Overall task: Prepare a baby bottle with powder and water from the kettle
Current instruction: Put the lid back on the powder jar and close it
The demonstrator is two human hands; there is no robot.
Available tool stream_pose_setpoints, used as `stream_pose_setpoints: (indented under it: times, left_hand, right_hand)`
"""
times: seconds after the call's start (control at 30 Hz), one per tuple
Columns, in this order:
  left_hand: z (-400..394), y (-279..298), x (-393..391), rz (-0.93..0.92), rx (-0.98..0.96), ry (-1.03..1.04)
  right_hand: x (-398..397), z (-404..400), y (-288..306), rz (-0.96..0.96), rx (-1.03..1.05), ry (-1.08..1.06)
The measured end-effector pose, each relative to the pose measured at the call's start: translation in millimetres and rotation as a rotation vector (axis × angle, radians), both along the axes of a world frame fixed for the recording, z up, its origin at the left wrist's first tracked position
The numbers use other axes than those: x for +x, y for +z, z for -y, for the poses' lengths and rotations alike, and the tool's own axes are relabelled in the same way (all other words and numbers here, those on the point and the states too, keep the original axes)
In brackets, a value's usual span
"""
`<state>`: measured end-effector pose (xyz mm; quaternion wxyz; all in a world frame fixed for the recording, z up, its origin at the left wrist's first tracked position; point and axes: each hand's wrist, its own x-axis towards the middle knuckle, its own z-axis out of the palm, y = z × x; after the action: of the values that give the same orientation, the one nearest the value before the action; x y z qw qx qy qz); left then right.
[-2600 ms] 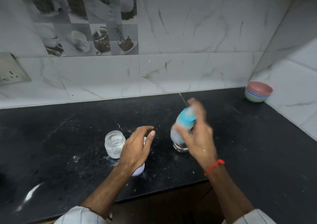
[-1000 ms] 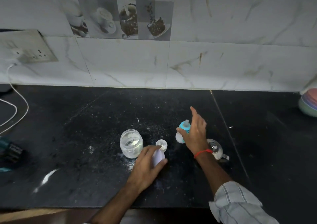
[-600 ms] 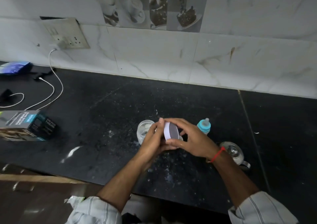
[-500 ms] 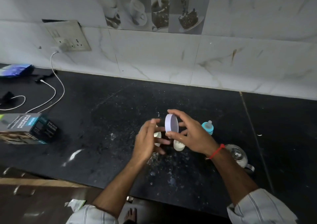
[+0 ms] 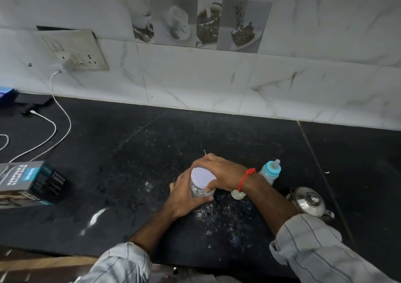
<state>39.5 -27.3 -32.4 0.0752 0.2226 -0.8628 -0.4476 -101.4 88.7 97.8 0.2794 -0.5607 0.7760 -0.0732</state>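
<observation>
Powder-flecked black counter (image 5: 152, 152), marble-tiled wall (image 5: 195, 76)

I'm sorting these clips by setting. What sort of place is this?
Most likely a home kitchen: a black stone countertop under a marble-look tiled backsplash with coffee-and-cake picture tiles, plus a small steel kettle and a baby bottle.
</observation>
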Motion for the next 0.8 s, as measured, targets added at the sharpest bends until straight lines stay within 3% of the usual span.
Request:
stream_pose_setpoints:
  times: [0.33, 0.57, 0.7, 0.8]
  left_hand:
    - [17.5, 6.3, -0.3, -0.068, 0.043, -0.124]
    - [27.2, 11.3, -2.8, -0.085, 0.1, -0.209]
    - [28.2, 12.5, -2.5, -0.079, 0.061, -0.242]
    - [29.6, 11.6, -1.9, -0.078, 0.06, -0.252]
  right_hand:
    - [17.2, 16.4, 1.5, -0.243, 0.114, -0.13]
    - [32.7, 19.0, -13.6, -0.464, 0.054, -0.214]
    - [25.4, 8.5, -20.2, -0.481, 0.05, -0.441]
    - [15.8, -4.9, -20.5, -0.318, 0.115, -0.573]
